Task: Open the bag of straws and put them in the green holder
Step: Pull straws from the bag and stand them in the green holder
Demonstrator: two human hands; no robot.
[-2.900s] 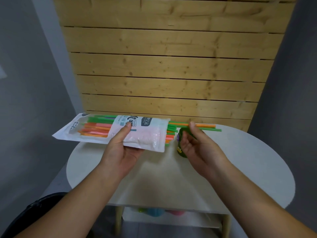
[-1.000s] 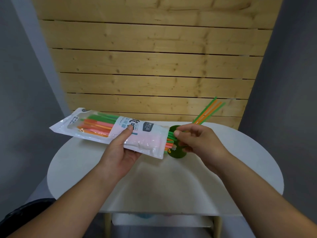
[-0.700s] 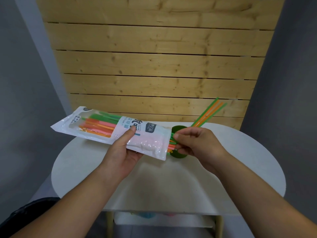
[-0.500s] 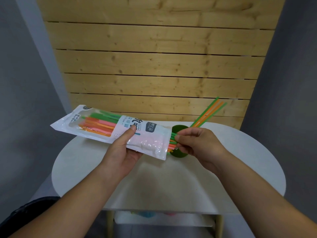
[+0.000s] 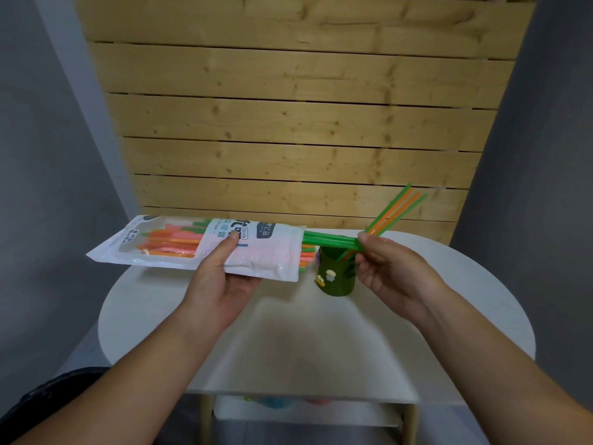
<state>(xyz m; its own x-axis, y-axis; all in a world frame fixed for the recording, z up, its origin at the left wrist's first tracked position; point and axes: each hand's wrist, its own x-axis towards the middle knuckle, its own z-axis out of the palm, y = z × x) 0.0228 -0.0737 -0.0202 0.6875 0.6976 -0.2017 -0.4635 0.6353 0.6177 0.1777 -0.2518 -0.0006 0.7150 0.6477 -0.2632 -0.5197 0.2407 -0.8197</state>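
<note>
Right hand (image 5: 390,268), grip pinched on green straws (image 5: 330,241), has drawn them partway out of the open straw bag (image 5: 205,247), clamped in the left hand (image 5: 221,284). Earlier straws (image 5: 396,207) stand in the green holder (image 5: 335,274) on the counter (image 5: 321,342); transfer continues.

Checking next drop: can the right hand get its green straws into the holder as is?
Probably yes: right hand pinches the green straws just above the green holder; they're still partly in the bag, and its mouth is largely open.

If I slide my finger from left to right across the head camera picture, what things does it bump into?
Bag of straws → green straws being pulled out → green holder → right hand, with the straws already in the holder leaning above it.
</note>
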